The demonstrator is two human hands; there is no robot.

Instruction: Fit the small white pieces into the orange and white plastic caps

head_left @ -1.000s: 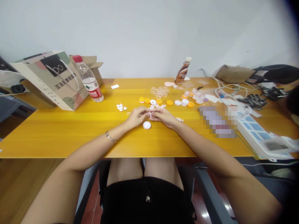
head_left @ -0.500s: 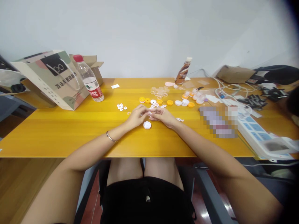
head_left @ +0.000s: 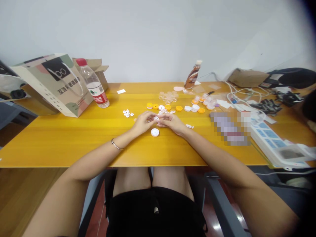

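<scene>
Over the table (head_left: pixel 61 141), both hands (head_left: pixel 142 124) (head_left: pixel 173 123) converge (wrists apart), fingers (head_left: pixel 165 121) pinching a white piece (head_left: pixel 156 118).

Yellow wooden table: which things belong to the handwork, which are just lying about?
Probably in use:
small white openwork plastic piece, held
round white plastic disc
round orange plastic pieces

Probably lying about:
clear red-capped plastic bottle
brown white-capped bottle
beige paper bag

Soft, even light brightened the wall (head_left: pixel 148 39) and lent a faint sheen to the counter (head_left: pixel 74 141); glare (a small patch) marked the tiled floor (head_left: pixel 216 226). Wide-angle stretch tilted the water bottle (head_left: pixel 95 86), the top right corner was black, and the white openwork piece (head_left: pixel 156 118) looked blurred.
</scene>
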